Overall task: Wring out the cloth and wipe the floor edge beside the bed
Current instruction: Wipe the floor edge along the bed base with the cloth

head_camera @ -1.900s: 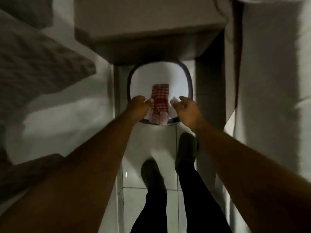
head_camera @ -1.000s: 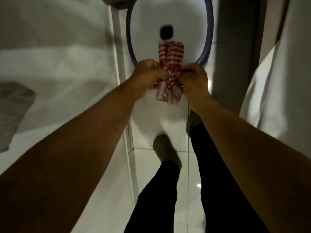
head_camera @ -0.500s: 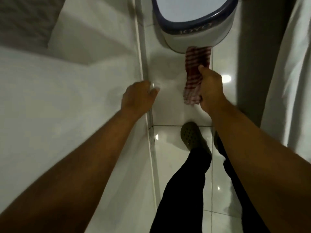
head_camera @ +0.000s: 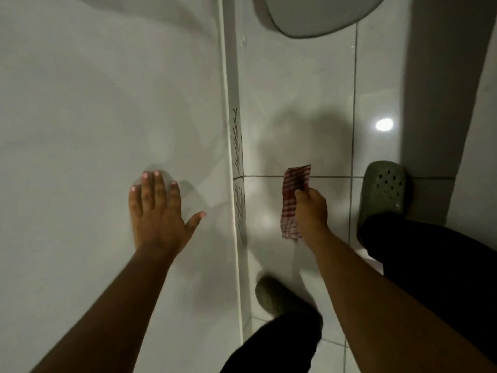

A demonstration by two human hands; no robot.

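Note:
A red-and-white checked cloth (head_camera: 294,188), folded into a narrow strip, hangs in my right hand (head_camera: 312,211) above the white tiled floor (head_camera: 301,103). My right hand is shut on its middle, with both ends of the cloth sticking out. My left hand (head_camera: 158,211) lies flat with fingers spread on the pale wall (head_camera: 107,103) at the left. A patterned skirting strip (head_camera: 238,168) runs along the foot of that wall, just left of the cloth.
The underside of a pale basin (head_camera: 314,17) shows at the top edge. My dark-trousered legs end in grey-green clogs, one at the right (head_camera: 383,192) and one lower down (head_camera: 277,294). A pale upright surface (head_camera: 473,130) closes the right side.
My hands took the cloth out of the basin and squeezed it together. My left hand then let go and went flat onto the wall, while my right carried the cloth down and back from the basin.

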